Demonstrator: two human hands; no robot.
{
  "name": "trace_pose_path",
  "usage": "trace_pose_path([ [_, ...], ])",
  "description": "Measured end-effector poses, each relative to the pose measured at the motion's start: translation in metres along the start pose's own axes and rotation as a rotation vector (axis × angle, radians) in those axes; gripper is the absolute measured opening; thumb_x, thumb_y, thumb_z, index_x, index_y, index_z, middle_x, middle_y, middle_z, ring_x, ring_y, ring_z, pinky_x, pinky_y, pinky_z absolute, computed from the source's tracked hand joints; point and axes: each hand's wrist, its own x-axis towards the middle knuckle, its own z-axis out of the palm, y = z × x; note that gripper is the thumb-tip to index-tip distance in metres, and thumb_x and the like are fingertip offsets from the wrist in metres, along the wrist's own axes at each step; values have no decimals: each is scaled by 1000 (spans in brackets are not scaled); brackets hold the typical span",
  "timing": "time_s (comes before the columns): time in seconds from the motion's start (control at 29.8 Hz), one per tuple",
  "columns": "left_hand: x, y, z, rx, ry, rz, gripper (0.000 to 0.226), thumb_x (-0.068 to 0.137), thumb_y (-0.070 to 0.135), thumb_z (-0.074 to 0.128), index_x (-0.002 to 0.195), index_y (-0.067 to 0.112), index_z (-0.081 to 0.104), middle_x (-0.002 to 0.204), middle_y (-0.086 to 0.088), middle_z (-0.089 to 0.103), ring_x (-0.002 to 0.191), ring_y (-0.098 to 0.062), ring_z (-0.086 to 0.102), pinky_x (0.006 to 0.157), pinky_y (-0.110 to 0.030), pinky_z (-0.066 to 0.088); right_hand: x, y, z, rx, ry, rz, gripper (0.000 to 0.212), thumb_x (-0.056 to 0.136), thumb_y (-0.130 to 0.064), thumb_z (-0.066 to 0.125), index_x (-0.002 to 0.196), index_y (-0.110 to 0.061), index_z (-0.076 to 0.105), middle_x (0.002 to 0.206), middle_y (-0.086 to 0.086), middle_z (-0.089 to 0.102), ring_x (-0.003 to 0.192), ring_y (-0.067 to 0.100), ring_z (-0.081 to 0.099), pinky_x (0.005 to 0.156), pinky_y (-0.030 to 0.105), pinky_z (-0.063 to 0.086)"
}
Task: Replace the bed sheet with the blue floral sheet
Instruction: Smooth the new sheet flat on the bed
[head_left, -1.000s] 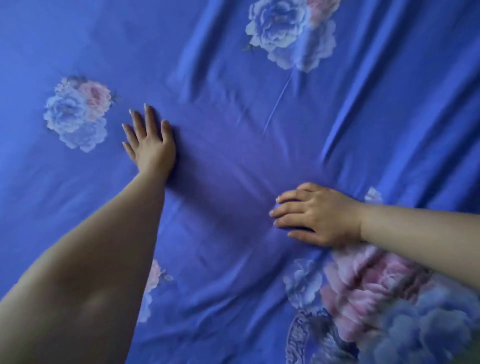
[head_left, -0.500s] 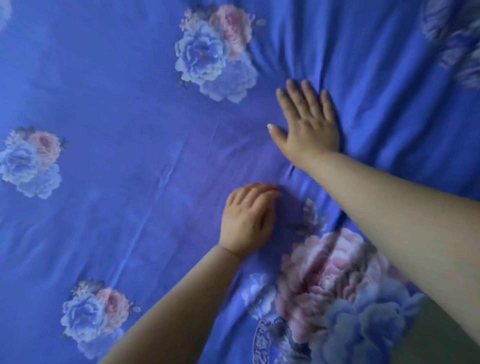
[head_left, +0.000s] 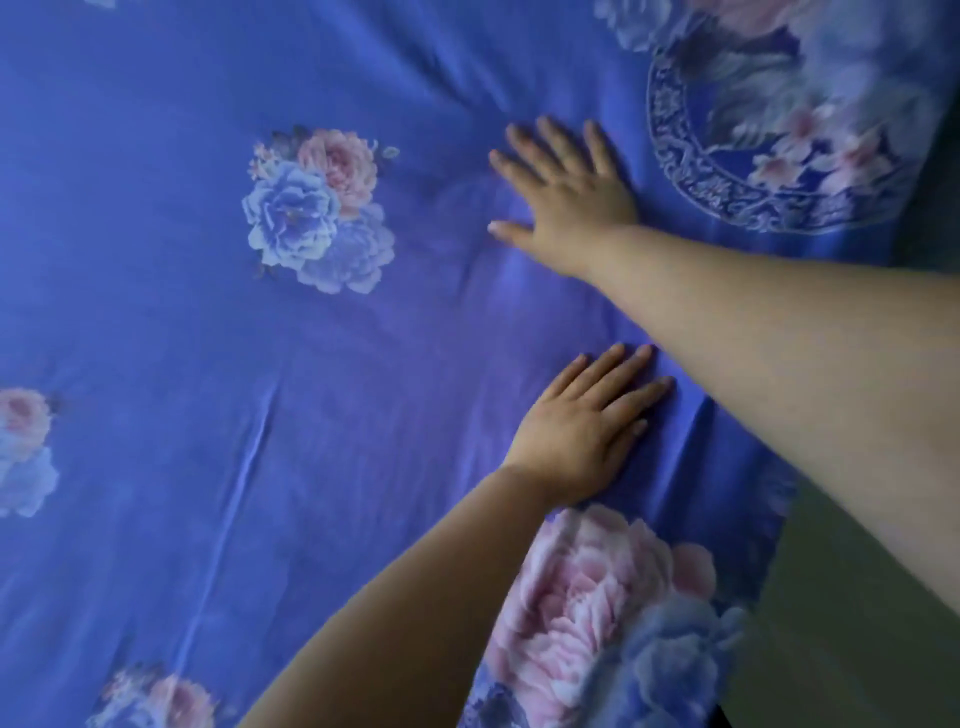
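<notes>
The blue floral sheet (head_left: 156, 312) is spread across the bed and fills nearly the whole view, printed with pink and pale blue flower clusters. My right hand (head_left: 566, 200) lies flat on it with fingers spread, reaching far forward near a round ornamental print. Closer to me, my left hand (head_left: 582, 436) presses palm down on the sheet with straight fingers, just above a large pink flower. Soft creases run between and around both hands.
The sheet's right edge falls off the bed at the right side, where a dark grey-green floor (head_left: 857, 623) shows. A long fold line (head_left: 244, 467) runs down the sheet left of my left arm.
My left hand has uncurled from loosely bent fingers to flat on the sheet. My right hand stays flat and reaches further forward. The view has shifted toward the bed's right edge.
</notes>
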Motion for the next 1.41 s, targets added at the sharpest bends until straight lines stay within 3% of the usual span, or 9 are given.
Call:
trace_pose_path([
  [0.1,-16,-42,-20,87,201,-450,50,95,38,40,143,24,42,152,-4,35,142,-25,30,115,-43,23,-22,104,-15,79,183,493,62,96,-41,31,152,-22,14,160,-2,7,147,23,2,118,50,0],
  [0.2,-10,-60,-36,119,39,-840,67,92,52,37,151,34,13,161,-2,3,148,-30,2,118,-47,4,-50,112,-24,137,213,705,60,93,-28,37,151,-20,20,160,2,10,146,33,8,116,58,1],
  [0.37,17,4,-24,90,-308,-354,67,92,56,41,150,40,11,161,1,0,147,-28,-9,117,-47,-7,-68,4,-7,43,-25,-348,65,93,-54,38,150,-34,16,159,-8,12,147,23,9,117,53,3],
  [0.5,3,-22,-44,103,-248,-246,69,88,51,51,149,38,21,160,5,11,148,-21,8,119,-45,12,-82,73,1,58,82,308,70,92,-54,39,152,-27,14,160,-5,5,148,19,0,117,47,-3],
  [0.6,-24,-46,-58,138,-55,-564,75,88,53,51,151,35,15,160,0,10,147,-25,9,118,-44,14,-106,108,-9,207,140,726,61,96,-32,40,151,-19,18,160,-1,6,147,24,2,116,54,-2],
  [0.87,-23,-33,-49,79,-180,-757,72,93,57,38,152,34,4,160,4,-9,148,-24,-6,118,-46,5,-106,-16,-12,351,9,-102,54,98,-40,34,149,-27,25,158,-3,20,146,23,17,117,47,16],
  [1.07,16,-38,-39,78,213,-944,61,98,36,37,152,17,17,160,-7,9,148,-25,9,119,-43,9,-57,-3,-16,316,-103,-318,57,99,-43,30,151,-31,12,160,-6,7,147,17,9,118,39,6],
  [1.21,99,-38,-30,47,202,-1051,58,100,36,32,153,29,7,161,-1,-5,148,-26,-6,118,-44,-2,3,85,-27,-16,-22,-233,72,92,-60,35,152,-32,6,160,-7,-1,147,15,-3,118,43,-5],
  [1.41,201,-6,-13,117,161,-772,52,100,43,23,150,43,6,161,4,-3,148,-24,-6,118,-44,-2,46,262,-54,108,175,473,68,92,-59,24,151,-30,11,160,-3,4,147,24,0,114,53,-3],
])
